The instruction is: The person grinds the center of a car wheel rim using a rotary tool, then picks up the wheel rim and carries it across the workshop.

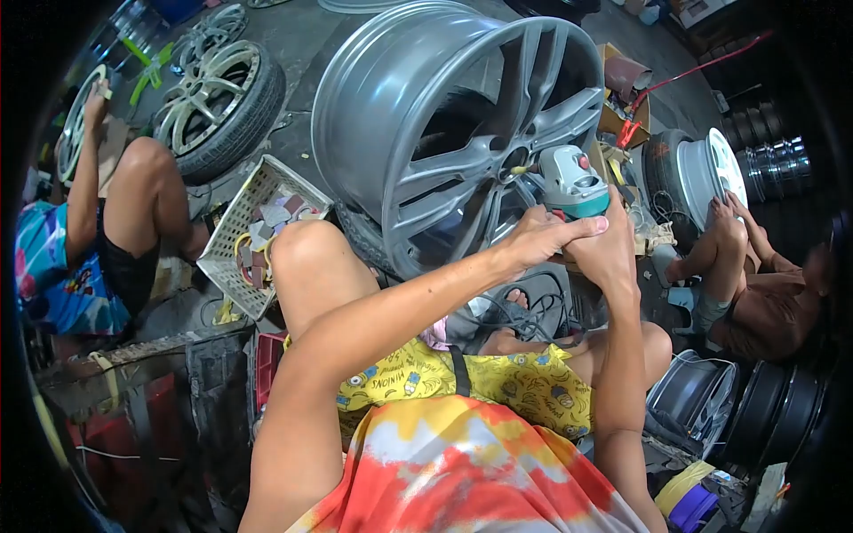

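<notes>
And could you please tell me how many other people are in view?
2: a person in blue at far left, a person in brown at far right; others may be hidden.

**Half lit, half in shadow**

The grey floor [302, 64] is plainly lit towards the upper centre — its surface mottled and stained — while the far right is sunk in darkness. A tyred alloy wheel [197, 91] is rested at upper left; at right, shiny wheel rims [780, 169] are massed.

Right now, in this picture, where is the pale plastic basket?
In the head view, the pale plastic basket is left of centre, beside the wearer's left knee, below and left of the large silver wheel.
</notes>
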`<state>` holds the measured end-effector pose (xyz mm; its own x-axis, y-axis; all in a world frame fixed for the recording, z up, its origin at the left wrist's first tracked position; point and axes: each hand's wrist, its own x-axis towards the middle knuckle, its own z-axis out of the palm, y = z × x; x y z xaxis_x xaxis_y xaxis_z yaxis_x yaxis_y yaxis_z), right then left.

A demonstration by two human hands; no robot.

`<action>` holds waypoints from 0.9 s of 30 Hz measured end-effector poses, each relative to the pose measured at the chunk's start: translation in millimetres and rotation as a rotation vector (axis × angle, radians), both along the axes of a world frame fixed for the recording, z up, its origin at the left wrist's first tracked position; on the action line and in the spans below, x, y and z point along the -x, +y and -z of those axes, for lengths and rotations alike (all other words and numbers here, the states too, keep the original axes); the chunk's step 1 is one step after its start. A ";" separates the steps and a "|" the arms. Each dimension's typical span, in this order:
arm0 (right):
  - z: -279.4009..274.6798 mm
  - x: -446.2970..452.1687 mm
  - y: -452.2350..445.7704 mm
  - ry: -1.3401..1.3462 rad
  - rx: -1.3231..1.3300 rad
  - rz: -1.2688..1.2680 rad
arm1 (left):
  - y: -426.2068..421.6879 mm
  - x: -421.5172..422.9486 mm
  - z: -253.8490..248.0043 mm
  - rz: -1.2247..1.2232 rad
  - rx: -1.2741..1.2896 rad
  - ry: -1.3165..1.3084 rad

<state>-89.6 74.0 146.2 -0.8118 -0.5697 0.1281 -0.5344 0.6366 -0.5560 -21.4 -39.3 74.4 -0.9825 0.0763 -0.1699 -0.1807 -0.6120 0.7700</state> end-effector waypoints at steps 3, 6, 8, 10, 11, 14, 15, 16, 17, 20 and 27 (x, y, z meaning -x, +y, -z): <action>3.9 4.6 1.1 -0.016 -0.001 0.026 | -0.6 5.0 -1.2 0.007 0.013 -0.014; 4.2 1.7 1.3 0.008 0.034 0.040 | -1.1 9.6 5.2 0.004 0.036 0.043; 9.8 5.0 4.7 -0.013 0.054 0.001 | 0.4 4.9 3.8 0.003 0.060 -0.026; 7.8 6.2 6.3 -0.048 0.057 0.005 | 5.6 1.9 -2.9 -0.053 0.066 -0.062; 7.2 6.6 9.1 -0.082 0.059 0.015 | 8.1 1.3 -5.2 -0.103 0.073 -0.096; 16.7 22.9 15.6 -0.106 0.046 0.016 | 7.4 9.3 -7.4 -0.060 0.134 -0.186; 16.2 22.9 13.7 -0.099 0.050 0.014 | 6.9 11.5 -7.5 -0.058 0.134 -0.185; 15.6 18.5 12.4 -0.054 0.034 0.055 | 5.7 13.5 -7.6 -0.072 0.132 -0.159; 14.3 13.6 9.5 -0.054 0.036 0.055 | 4.8 14.4 -7.0 -0.087 0.130 -0.134; 12.9 5.8 9.5 -0.018 0.091 0.065 | 3.7 14.4 8.4 -0.004 0.066 -0.016; 34.2 10.9 21.6 -0.098 0.158 0.015 | 6.3 10.9 4.2 0.017 0.168 -0.117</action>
<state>-100.5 95.6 112.0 -0.8330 -0.5366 0.1349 -0.4638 0.5443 -0.6990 -32.2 -33.0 70.2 -0.9541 0.0538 -0.2946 -0.2842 -0.4727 0.8341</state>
